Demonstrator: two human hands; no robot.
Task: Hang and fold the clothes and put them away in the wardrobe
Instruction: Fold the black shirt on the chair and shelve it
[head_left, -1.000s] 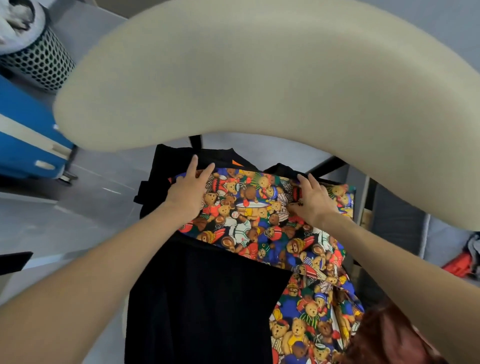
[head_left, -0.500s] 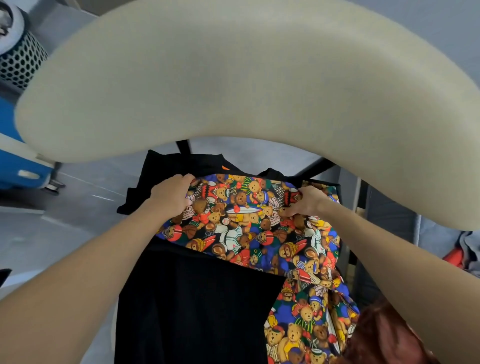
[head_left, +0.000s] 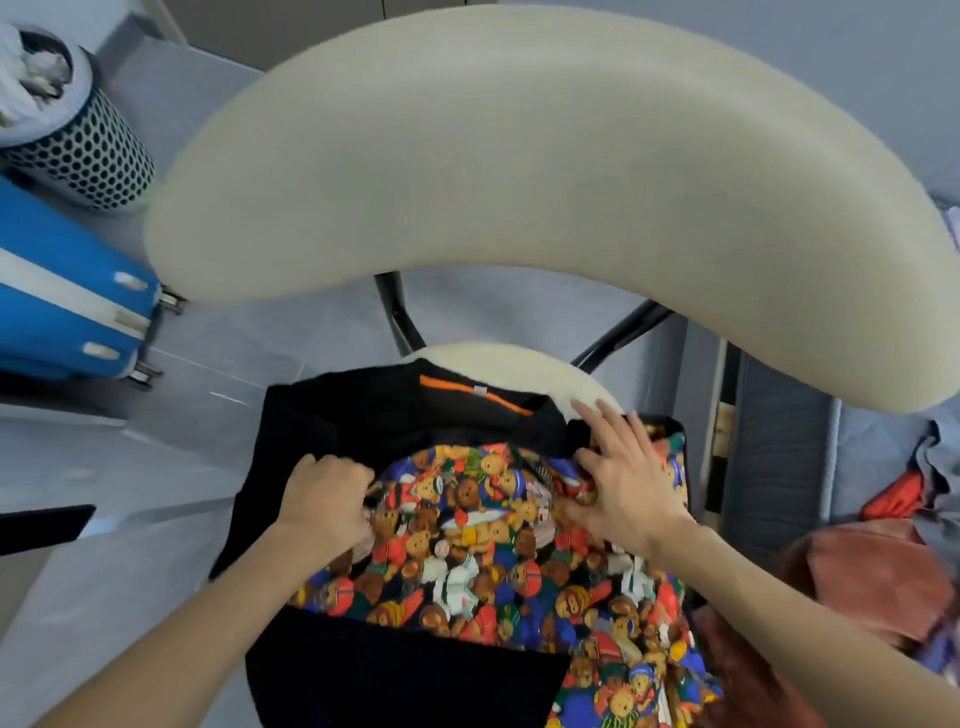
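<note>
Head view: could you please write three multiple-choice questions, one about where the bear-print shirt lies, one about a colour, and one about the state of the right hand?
1. Where is the teddy-bear print shirt?
A. hanging from a hanger
B. spread on the black garment on the chair seat
C. inside a drawer

2. What colour is the strip inside the black garment's collar?
A. green
B. purple
C. orange

3. How is the right hand?
A. flat, fingers straight, on the clothes
B. closed in an empty fist
C. holding a hanger

Answers: 1 B, the print covers black cloth that lies on the cream seat; 2 C, an orange band shows at the neckline; 3 A, its spread fingers rest on the fabric.
</note>
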